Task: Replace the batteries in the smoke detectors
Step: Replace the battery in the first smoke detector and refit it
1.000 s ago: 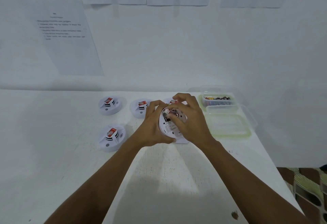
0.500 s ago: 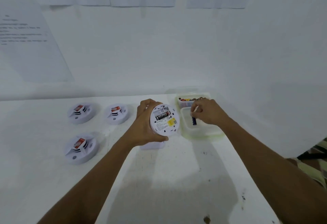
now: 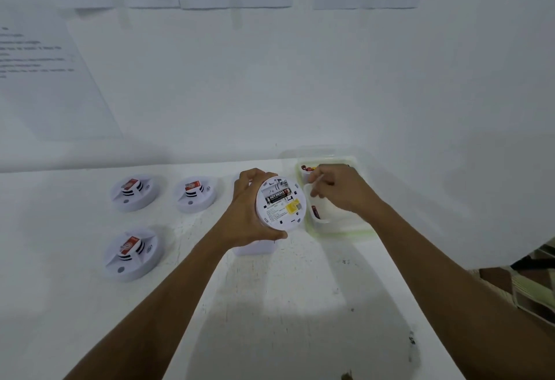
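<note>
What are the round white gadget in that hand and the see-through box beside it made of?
The smoke detector looks like moulded white plastic, smooth with a slight sheen, with slots formed into its back. The box seems to be clear plastic with a pale green rim; its walls let light through.

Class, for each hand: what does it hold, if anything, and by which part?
The left hand grips the smoke detector by its round rim. Whether the right hand, by the battery box, holds anything cannot be told.
</note>
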The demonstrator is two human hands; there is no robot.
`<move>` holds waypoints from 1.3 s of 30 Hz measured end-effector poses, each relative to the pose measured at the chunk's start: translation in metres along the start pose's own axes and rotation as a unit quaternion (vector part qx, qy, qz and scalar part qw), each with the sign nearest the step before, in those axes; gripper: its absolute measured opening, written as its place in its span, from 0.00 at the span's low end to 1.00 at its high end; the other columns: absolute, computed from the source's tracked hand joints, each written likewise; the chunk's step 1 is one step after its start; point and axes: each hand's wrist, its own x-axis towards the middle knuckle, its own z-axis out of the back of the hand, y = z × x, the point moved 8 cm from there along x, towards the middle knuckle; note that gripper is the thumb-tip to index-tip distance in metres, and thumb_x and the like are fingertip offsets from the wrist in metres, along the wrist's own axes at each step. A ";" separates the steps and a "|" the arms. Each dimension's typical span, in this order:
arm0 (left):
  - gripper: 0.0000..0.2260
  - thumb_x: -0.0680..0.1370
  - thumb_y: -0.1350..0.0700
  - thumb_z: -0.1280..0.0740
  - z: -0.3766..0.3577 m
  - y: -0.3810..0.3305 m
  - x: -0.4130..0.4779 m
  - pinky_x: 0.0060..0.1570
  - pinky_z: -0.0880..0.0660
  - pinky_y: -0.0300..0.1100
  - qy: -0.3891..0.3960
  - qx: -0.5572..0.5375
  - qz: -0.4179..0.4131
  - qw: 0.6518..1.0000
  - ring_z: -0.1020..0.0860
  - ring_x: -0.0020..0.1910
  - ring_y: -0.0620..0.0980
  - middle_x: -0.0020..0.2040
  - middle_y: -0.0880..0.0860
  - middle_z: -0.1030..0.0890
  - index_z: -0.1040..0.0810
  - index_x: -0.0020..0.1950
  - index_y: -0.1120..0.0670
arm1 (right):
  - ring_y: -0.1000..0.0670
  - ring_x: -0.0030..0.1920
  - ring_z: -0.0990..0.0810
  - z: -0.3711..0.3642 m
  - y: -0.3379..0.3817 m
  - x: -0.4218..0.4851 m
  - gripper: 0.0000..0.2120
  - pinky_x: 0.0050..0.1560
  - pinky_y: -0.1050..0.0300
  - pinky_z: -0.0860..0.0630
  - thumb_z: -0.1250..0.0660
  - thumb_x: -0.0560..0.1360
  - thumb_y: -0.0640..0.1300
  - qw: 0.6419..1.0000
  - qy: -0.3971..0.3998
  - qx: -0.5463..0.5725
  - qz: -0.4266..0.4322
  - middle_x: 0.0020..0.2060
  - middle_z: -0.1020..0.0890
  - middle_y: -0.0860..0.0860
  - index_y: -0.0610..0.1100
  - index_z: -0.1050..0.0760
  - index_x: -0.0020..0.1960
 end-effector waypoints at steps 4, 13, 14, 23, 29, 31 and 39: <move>0.46 0.55 0.40 0.21 0.000 0.001 0.002 0.68 0.37 0.41 -0.008 0.018 -0.011 1.000 0.40 0.69 0.49 0.64 0.48 0.35 0.35 0.69 0.46 | 0.56 0.45 0.18 -0.014 0.034 -0.022 0.04 0.41 0.70 0.26 0.31 0.76 0.40 0.996 -0.041 0.063 0.050 0.45 0.16 0.54 0.44 0.17 0.47; 0.40 0.58 0.40 0.22 0.009 -0.005 -0.007 0.64 0.40 0.33 -0.051 0.063 -0.060 0.995 0.35 0.64 0.48 0.61 0.44 0.32 0.37 0.66 0.41 | 0.58 0.47 0.20 -0.048 0.027 -0.040 0.07 0.43 0.68 0.25 0.35 0.77 0.38 0.969 -0.159 0.183 -0.044 0.47 0.17 0.53 0.44 0.17 0.47; 0.40 0.58 0.40 0.22 0.010 -0.006 -0.008 0.63 0.40 0.32 -0.053 0.065 -0.063 0.994 0.35 0.64 0.48 0.61 0.45 0.32 0.37 0.65 0.41 | 0.59 0.46 0.20 -0.051 0.027 -0.042 0.08 0.40 0.69 0.26 0.35 0.77 0.38 0.964 -0.158 0.206 -0.057 0.46 0.17 0.53 0.45 0.17 0.46; 0.40 0.59 0.40 0.22 0.015 0.000 -0.014 0.65 0.38 0.38 -0.063 0.052 -0.061 0.995 0.34 0.65 0.51 0.64 0.49 0.30 0.34 0.67 0.46 | 0.51 0.46 0.17 -0.068 0.022 -0.048 0.05 0.41 0.62 0.23 0.32 0.76 0.40 0.922 -0.148 0.344 -0.101 0.45 0.15 0.50 0.42 0.18 0.44; 0.38 0.61 0.35 0.27 0.010 0.006 -0.013 0.69 0.37 0.49 -0.046 0.038 -0.037 0.997 0.34 0.66 0.53 0.65 0.49 0.30 0.36 0.67 0.43 | 0.63 0.47 0.22 -0.049 0.044 -0.052 0.05 0.48 0.72 0.29 0.27 0.73 0.43 0.951 -0.242 0.192 0.015 0.42 0.18 0.58 0.44 0.20 0.40; 0.39 0.61 0.34 0.28 0.003 0.005 -0.011 0.69 0.37 0.52 -0.031 0.066 -0.041 0.996 0.34 0.67 0.53 0.66 0.49 0.31 0.36 0.68 0.44 | 0.61 0.43 0.20 -0.043 0.050 -0.050 0.05 0.42 0.75 0.30 0.27 0.72 0.41 0.955 -0.238 0.173 0.040 0.37 0.17 0.55 0.43 0.21 0.40; 0.45 0.55 0.41 0.21 0.009 0.010 -0.004 0.65 0.38 0.40 -0.037 0.021 -0.017 0.999 0.39 0.66 0.47 0.64 0.48 0.33 0.36 0.68 0.44 | 0.52 0.41 0.15 0.013 0.004 -0.031 0.05 0.44 0.63 0.23 0.24 0.70 0.39 0.958 -0.197 0.208 -0.005 0.40 0.15 0.51 0.45 0.19 0.40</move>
